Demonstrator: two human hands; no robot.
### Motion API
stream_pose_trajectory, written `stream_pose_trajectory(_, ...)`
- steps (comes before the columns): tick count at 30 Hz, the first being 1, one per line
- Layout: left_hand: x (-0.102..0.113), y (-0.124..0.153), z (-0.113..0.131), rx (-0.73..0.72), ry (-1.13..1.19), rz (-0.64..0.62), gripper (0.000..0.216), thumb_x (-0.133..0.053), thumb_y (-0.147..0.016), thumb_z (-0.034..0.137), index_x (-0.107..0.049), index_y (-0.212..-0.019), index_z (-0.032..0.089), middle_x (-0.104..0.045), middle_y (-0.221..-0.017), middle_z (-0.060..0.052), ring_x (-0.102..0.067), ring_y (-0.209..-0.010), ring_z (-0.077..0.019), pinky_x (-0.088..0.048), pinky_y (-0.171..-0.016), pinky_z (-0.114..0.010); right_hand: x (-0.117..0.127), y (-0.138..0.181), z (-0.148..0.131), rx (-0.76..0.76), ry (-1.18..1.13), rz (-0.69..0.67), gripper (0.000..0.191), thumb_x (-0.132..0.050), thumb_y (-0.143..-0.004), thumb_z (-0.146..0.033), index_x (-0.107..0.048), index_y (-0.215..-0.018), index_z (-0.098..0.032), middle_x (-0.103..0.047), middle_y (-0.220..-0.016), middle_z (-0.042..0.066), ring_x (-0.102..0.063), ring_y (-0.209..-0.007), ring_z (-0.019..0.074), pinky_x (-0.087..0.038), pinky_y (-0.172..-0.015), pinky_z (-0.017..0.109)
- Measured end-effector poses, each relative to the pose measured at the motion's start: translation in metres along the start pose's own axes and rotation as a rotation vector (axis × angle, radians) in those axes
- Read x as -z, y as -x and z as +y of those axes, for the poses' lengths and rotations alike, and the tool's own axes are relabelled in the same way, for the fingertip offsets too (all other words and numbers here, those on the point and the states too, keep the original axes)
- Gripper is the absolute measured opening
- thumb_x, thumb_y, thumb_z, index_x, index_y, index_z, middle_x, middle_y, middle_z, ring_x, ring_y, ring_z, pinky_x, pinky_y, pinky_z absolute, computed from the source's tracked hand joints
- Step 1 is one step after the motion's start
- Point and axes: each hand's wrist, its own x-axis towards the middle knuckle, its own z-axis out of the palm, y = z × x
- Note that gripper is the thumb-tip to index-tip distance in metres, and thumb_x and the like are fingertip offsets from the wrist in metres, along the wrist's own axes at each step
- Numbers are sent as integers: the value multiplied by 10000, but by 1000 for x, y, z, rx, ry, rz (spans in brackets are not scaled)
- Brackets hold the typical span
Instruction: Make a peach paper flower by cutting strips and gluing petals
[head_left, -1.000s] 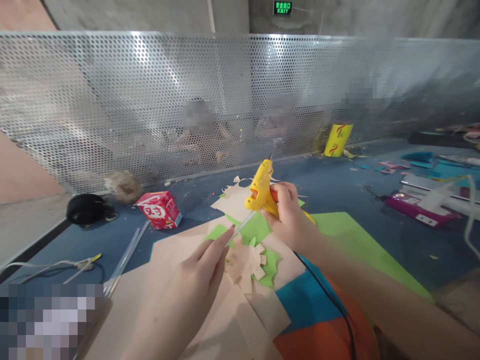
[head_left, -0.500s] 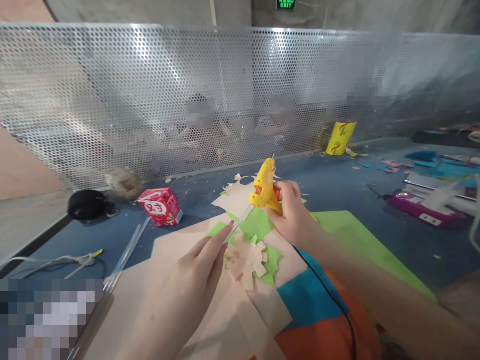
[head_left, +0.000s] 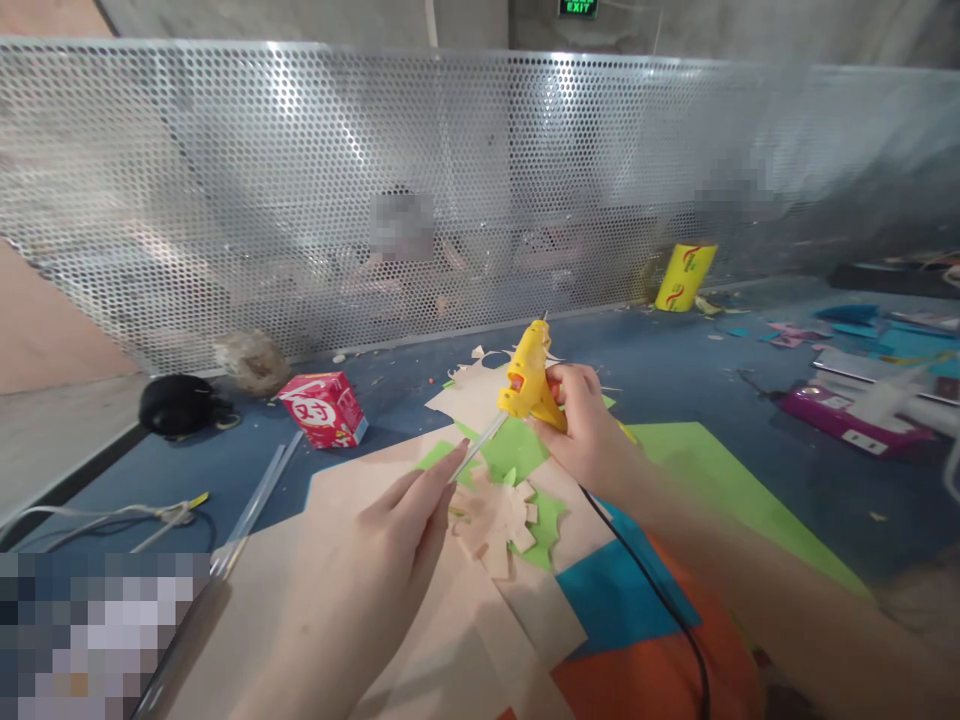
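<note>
My right hand (head_left: 589, 430) is closed round a yellow glue gun (head_left: 527, 376), its nozzle pointing away and up. A clear glue stick (head_left: 474, 453) juts from the gun's back end towards me. My left hand (head_left: 390, 545) pinches the near end of that stick between thumb and fingertips. Below the hands lies a beige paper cut-out (head_left: 495, 520) on a green paper shape (head_left: 544, 520), all on overlapping beige, green, blue and orange sheets. The gun's black cord (head_left: 652, 600) runs down to the right.
A red carton (head_left: 322, 408), a black object (head_left: 180, 403) and loose clear glue sticks (head_left: 255, 500) lie to the left on the blue table (head_left: 675, 370). A perforated metal screen (head_left: 300, 200) closes the back. A yellow roll (head_left: 684, 277) and a purple tool (head_left: 832, 415) sit right.
Both hands keep their hold on the gun and the stick. The view has shifted slightly; nothing else has visibly moved.
</note>
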Motion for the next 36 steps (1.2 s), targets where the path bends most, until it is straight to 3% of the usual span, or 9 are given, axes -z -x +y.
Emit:
stream_pose_trajectory(4, -1, 0, 0, 20, -17, -8, 372, -356, -897, 308, -494, -1242, 294, -667, -1094, -35, -670, -778, -163, -504, -584, -230, -1, 2, -1, 38, 25, 21, 329, -511, -746, -157, -356, -1031, -208, -375, -1041, 103, -531, -945, 224, -455, -880, 461)
stream_pose_trajectory(11, -2, 1, 6, 149, 54, -119, 358, -331, -901, 338, -484, -1219, 282, -644, -730, -6, -595, -551, -126, -413, -462, -195, 2, 3, -5, 116, 27, 75, 342, -545, -752, -174, -350, -1032, -201, -355, -1103, 134, -475, -1032, 249, -499, -785, 404)
stream_pose_trajectory(16, -3, 2, 8, 191, 241, -157, 359, -325, -903, 332, -450, -1238, 298, -614, -732, 9, -567, -543, -108, -387, -441, -183, 2, 2, -4, 137, -26, -14, 308, -523, -757, -162, -363, -1018, -193, -390, -1000, 96, -512, -909, 206, -502, -758, 379)
stream_pose_trajectory(21, -3, 0, 13, 197, 277, -169, 360, -325, -900, 330, -480, -1215, 249, -608, -690, 9, -510, -452, -94, -383, -431, -199, -1, 4, -5, 259, 71, 70, 403, -511, -677, -83, -338, -1020, -206, -364, -1056, 112, -458, -1020, 232, -482, -805, 382)
stream_pose_trajectory(25, -3, -1, 18, 165, 256, -168, 348, -333, -892, 298, -487, -1197, 228, -618, -668, 11, -500, -439, -98, -393, -440, -211, -1, 4, -5, 312, 78, 56, 461, -507, -646, -64, -318, -1036, -219, -362, -1080, 120, -423, -1086, 258, -480, -810, 391)
stream_pose_trajectory(29, -5, -1, 20, 206, 332, -200, 385, -307, -897, 314, -462, -1235, 214, -633, -699, 4, -497, -384, -82, -433, -437, -217, -1, 4, -7, 295, 74, 51, 423, -505, -649, -69, -345, -1010, -221, -384, -1036, 101, -461, -1039, 247, -472, -826, 398)
stream_pose_trajectory(32, -3, -1, 20, 231, 361, -239, 434, -315, -895, 371, -418, -1290, 226, -668, -785, -21, -591, -494, -108, -502, -525, -241, -1, 3, -6, 256, 80, 90, 394, -511, -651, -78, -372, -994, -212, -401, -1028, 103, -480, -1007, 237, -476, -814, 392)
stream_pose_trajectory(36, 10, 2, 14, 310, 313, -276, 580, -395, -833, 526, -353, -1350, 266, -648, -1101, -76, -661, -830, -187, -547, -674, -307, 2, -2, 1, 156, 43, 151, 370, -533, -670, -118, -403, -1007, -193, -450, -1015, 107, -508, -945, 227, -485, -766, 381)
